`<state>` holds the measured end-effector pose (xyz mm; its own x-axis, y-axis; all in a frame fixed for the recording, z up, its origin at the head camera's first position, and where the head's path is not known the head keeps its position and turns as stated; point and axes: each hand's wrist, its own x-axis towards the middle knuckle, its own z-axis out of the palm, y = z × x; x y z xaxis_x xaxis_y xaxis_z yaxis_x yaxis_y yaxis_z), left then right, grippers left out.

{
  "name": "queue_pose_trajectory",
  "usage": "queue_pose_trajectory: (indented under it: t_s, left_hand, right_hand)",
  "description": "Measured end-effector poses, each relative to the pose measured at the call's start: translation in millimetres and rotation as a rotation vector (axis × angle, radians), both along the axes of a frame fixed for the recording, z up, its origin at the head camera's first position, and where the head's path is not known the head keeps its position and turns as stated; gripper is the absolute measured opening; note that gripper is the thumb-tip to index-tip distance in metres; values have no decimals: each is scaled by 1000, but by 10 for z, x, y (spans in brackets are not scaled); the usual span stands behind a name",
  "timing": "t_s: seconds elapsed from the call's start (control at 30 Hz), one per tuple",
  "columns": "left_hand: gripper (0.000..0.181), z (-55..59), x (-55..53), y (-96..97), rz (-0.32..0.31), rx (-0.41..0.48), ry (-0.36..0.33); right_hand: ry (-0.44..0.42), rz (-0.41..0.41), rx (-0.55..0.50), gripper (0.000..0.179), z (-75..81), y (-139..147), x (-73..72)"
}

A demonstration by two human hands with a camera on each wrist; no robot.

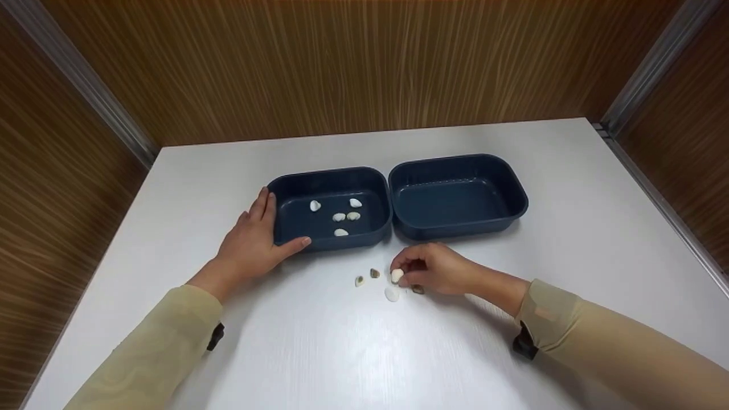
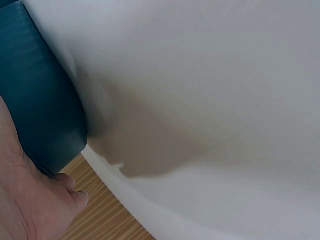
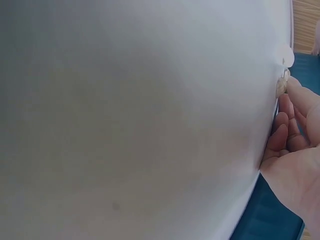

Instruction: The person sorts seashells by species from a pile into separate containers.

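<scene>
My right hand (image 1: 435,267) pinches a small white seashell (image 1: 397,276) between thumb and fingertips, low over the table. Just below it lies a flat white shell (image 1: 392,294), and a brown shell (image 1: 418,289) is partly covered by the hand. To the left are a brownish shell (image 1: 375,273) and a small pale shell with a dark spot (image 1: 359,281). My left hand (image 1: 250,242) rests against the left end of a dark blue tray (image 1: 333,244), fingers extended along its side and thumb at the front rim. Several white shells (image 1: 353,216) lie inside that tray.
A second dark blue tray (image 1: 458,229) stands right beside the first, with no shells showing in it. Both sit on a white table (image 1: 319,353). Wood-grain panels (image 1: 364,68) enclose the table at the back and both sides.
</scene>
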<state>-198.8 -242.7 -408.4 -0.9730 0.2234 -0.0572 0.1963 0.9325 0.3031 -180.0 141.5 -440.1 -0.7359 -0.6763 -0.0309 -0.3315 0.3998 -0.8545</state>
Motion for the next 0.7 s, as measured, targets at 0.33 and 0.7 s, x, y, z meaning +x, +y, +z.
queue_pose_trajectory:
  t_s: [0.33,0.7]
  left_hand:
    - [132,-4,1,-6,0,6,5]
    - [132,-12,-5,-1,-3,0,9]
  right_hand:
    - [92,-31,5,17,169,-62,18]
    - [180,-15,-101,20,567,-323,-118]
